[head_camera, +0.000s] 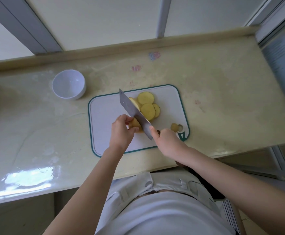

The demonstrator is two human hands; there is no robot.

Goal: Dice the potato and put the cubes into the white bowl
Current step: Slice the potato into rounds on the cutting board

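- Kitchen setup: pale yellow glossy countertop [206, 99] under a window, with a few faded pinkish marks on it. A white cutting board [104, 116] with a teal rim sits roughly in the middle.
- The white bowl [60, 80] is off at about 10 o'clock from the board, well apart from it, and it looks empty. No cubes anywhere yet.
- The left hand [121, 131] has its fingers curled around what's left of the potato [135, 123], pinning it to the board right against the blade.
- The right hand [165, 138] is wrapped around the handle of a cleaver [133, 112], index finger laid along the blade. The blade runs from about 5 o'clock up to 11 o'clock across the board.
- On the other side of the blade, toward 1 o'clock, there's an overlapping pile of round slices [147, 109]. A small end scrap [174, 127] sits by the board's hanging hole at around 4 o'clock.
- So I'd say this is the slicing stage, maybe a third of the way through the whole job.
- The chunk is getting short, so the next cuts need those left fingertips tucked back from the edge. After that, my guess is stack the rounds, cut them into sticks, then go crosswise for cubes.
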